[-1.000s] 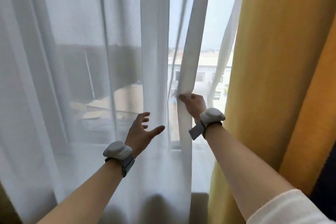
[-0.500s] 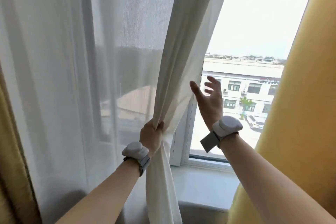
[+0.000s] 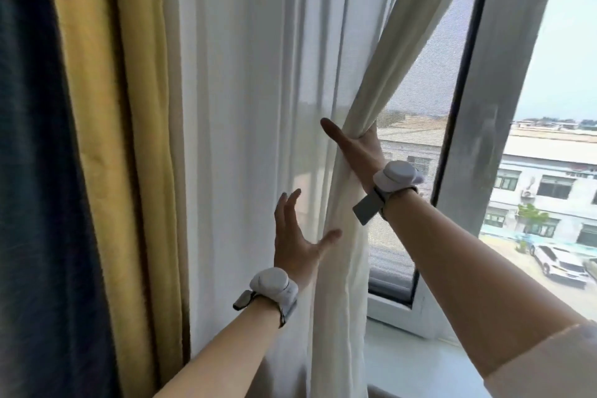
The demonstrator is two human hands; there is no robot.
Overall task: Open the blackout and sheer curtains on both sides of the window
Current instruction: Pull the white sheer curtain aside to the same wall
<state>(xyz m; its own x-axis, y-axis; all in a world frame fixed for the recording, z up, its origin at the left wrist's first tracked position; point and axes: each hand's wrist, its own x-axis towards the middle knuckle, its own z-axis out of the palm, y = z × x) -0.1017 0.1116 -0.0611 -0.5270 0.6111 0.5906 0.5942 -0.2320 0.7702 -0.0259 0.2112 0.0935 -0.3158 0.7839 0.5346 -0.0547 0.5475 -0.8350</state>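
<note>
The white sheer curtain (image 3: pixel 252 107) hangs in folds over the left part of the window. Its right edge is gathered into a bunch and pulled left off the glass. My right hand (image 3: pixel 358 149) is closed around that bunch at mid height, thumb out to the left, fingers hidden behind the fabric. My left hand (image 3: pixel 297 242) is lower and to the left, open with fingers spread, its thumb close to the bunched edge. The yellow blackout curtain (image 3: pixel 106 139) hangs drawn back at the left, next to a dark blue panel (image 3: pixel 32 171).
A grey window frame post (image 3: pixel 504 74) stands right of the uncovered pane, which has a mesh screen (image 3: pixel 416 100). The white window sill (image 3: pixel 413 362) runs along the bottom right. Buildings and parked cars lie outside.
My left hand has let go of the sheer curtain and opened. My right hand, open before, now grips the bunched edge. The view has swung left, showing the left blackout curtain.
</note>
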